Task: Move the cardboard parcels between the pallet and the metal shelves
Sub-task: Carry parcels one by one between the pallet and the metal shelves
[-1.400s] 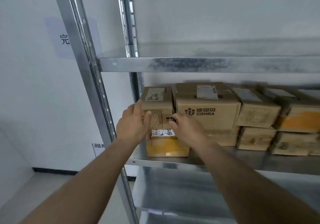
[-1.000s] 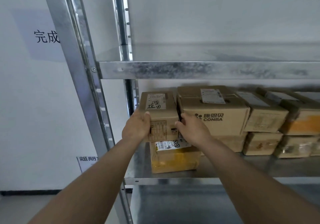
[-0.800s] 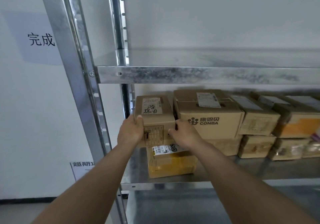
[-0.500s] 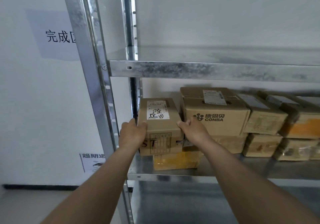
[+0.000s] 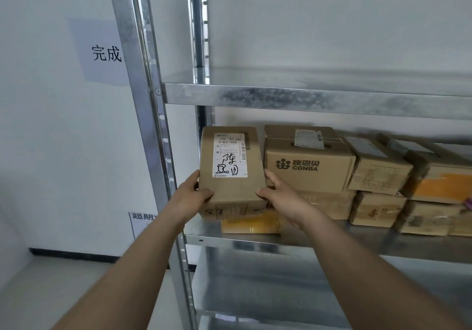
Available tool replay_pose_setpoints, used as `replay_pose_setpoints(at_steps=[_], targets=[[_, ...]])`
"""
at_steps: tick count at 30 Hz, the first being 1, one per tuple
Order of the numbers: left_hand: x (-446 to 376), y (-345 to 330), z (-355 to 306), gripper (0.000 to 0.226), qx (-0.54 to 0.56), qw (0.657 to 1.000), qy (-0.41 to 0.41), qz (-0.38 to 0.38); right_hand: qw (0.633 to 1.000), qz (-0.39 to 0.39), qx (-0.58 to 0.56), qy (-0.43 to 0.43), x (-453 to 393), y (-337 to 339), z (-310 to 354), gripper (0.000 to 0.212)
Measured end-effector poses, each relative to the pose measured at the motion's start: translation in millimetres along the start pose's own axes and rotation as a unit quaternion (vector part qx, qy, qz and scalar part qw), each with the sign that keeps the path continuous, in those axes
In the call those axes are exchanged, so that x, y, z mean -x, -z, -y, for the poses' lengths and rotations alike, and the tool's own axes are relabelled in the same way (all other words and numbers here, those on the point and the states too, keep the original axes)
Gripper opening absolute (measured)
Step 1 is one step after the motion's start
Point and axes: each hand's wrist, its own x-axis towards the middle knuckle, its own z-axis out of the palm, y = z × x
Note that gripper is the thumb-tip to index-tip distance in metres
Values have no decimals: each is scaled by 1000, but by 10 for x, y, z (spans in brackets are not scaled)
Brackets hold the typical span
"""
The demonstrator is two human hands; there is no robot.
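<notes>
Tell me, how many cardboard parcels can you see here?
8: one held parcel, a yellow-taped one beneath, the CONBA box on another, then four stacked at right. More may be hidden.

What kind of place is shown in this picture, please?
Probably a parcel storeroom or small sorting depot. Bare galvanised metal shelves stand against a white wall, a row of stacked brown cardboard parcels with shipping labels fills one level, and printed paper zone signs hang on the wall.

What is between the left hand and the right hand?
The labelled parcel lies between the left hand and right hand, gripped at both sides, in the head view.
</notes>
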Motion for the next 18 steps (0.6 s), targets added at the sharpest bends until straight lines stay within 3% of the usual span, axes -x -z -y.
replay_pose_setpoints(at_steps=[7, 12, 18], targets=[[746, -155, 206, 77, 34, 997, -64, -31, 995, -10, 17, 97, 562, 57, -189, 74], [1160, -389, 225, 80, 34, 990, -127, -52, 988, -30, -8, 150, 1029, 167, -406, 74], [1531, -877, 107, 82, 16, 984, -175, -12, 981, -72, -33, 176, 1599, 528, -677, 81]])
